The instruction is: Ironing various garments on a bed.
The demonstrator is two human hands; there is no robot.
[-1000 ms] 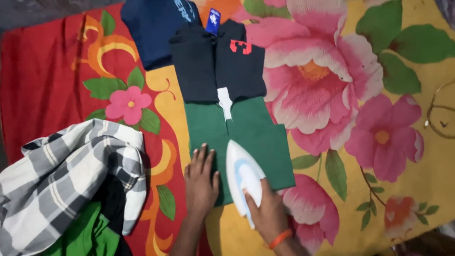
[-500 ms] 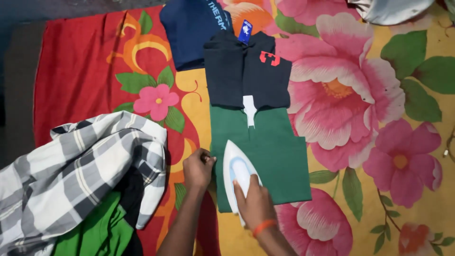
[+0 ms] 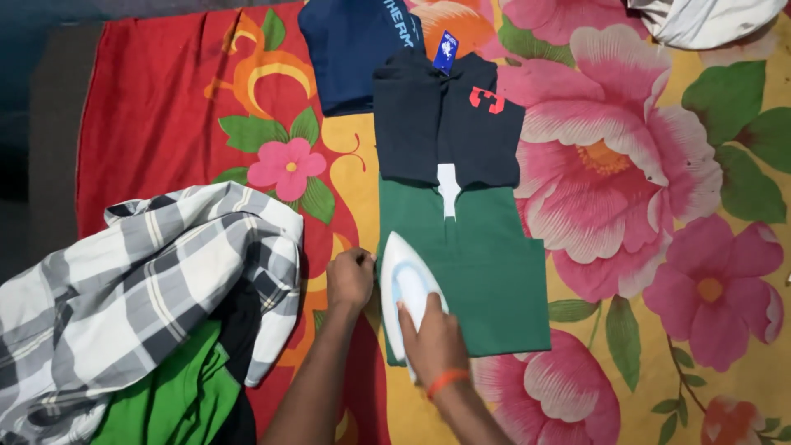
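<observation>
1. Down on the flowered blanket (image 3: pixel 659 247), in the head view, we grip a white iron (image 3: pixel 401 284) with our right hand (image 3: pixel 431 342); the fingers are wrapped tight round its handle, and an orange band (image 3: pixel 445 381) sits on that wrist.
2. Our iron rests flat on the left part of a folded green shirt (image 3: pixel 486 264), which lies in the middle of the blanket, its tip pointing away from us.
3. Our left hand (image 3: pixel 350 278) is curled into a loose fist just beside the iron, at the shirt's left edge; we cannot tell whether the fingers pinch the cloth.
4. Touching the green shirt's far end lies a folded black shirt (image 3: pixel 428 124) with a red mark on the chest and a blue tag (image 3: pixel 446 51) at the collar.
5. Beyond it, partly under it, sits a folded navy garment (image 3: pixel 350 53).
6. Left of our arms, a grey and white checked shirt (image 3: pixel 156 280) is heaped over a green cloth (image 3: pixel 173 404).
7. A pale cloth (image 3: pixel 709 21) shows at the top right corner.
</observation>
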